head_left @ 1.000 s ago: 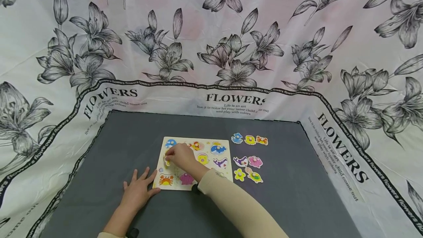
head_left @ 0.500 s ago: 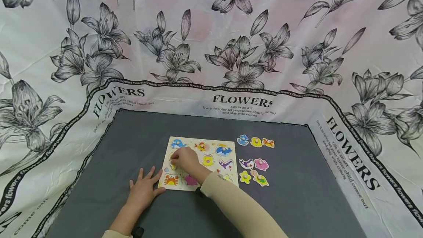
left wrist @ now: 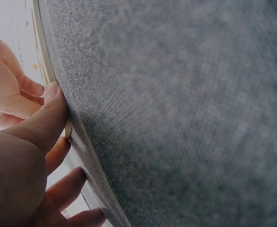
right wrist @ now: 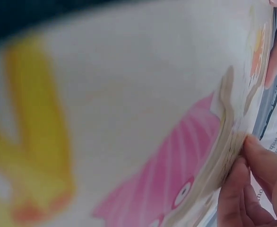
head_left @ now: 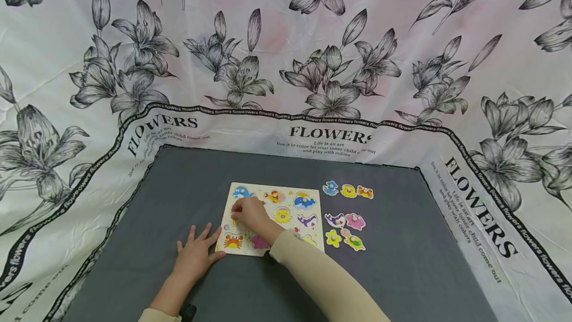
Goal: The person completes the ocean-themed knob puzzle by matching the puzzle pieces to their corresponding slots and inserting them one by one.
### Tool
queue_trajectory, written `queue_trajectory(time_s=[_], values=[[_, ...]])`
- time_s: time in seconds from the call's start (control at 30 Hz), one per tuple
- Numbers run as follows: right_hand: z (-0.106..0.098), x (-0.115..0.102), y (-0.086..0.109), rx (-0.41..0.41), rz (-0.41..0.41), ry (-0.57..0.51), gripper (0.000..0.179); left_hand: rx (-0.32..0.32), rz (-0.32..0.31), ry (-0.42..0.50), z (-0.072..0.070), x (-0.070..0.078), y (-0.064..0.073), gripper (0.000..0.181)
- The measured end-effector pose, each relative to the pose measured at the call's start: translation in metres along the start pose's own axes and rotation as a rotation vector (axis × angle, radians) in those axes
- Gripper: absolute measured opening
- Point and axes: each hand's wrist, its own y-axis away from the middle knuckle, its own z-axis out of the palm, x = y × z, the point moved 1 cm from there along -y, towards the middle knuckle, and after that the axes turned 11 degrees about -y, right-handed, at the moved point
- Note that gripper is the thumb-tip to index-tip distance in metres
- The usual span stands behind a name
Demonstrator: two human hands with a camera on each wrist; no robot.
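The wooden puzzle board (head_left: 277, 189), printed with sea animals, lies on the grey table. My right hand (head_left: 255, 216) reaches over its left part, thumb and fingers pinched together on a small yellow puzzle piece (head_left: 234, 221), mostly hidden under the fingertips. In the right wrist view those fingertips (right wrist: 245, 156) meet close to the board's surface, beyond a pink striped fish picture (right wrist: 171, 170). Fingers spread, my left hand (head_left: 194, 257) rests on the table and touches the board's lower left edge. The left wrist view shows its thumb (left wrist: 48, 111) against that edge.
Right of the board lie loose pieces: a blue one (head_left: 330, 188), a round yellow one (head_left: 348, 191), a crab (head_left: 365, 192), a purple whale (head_left: 335, 220), a pink fish (head_left: 355, 221), a yellow star (head_left: 333, 238) and a turtle (head_left: 353, 240). Flowered cloth (head_left: 268, 163) borders the table.
The head view has shifted, so board and hands appear a little farther right. My right hand stays at the board's left part with small finger movements; my left hand keeps its place.
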Motion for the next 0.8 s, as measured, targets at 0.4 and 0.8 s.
queue_trajectory(time_s=[0.4,0.8], values=[[-0.025,-0.001,0.003,-0.047,0.000,-0.014,0.024,0.023,0.024,-0.015,-0.002,0.003,0.000,0.075],[-0.057,0.000,0.011,0.009,-0.047,-0.074,0.030,-0.025,0.002,0.007,-0.001,0.002,0.001,0.077]])
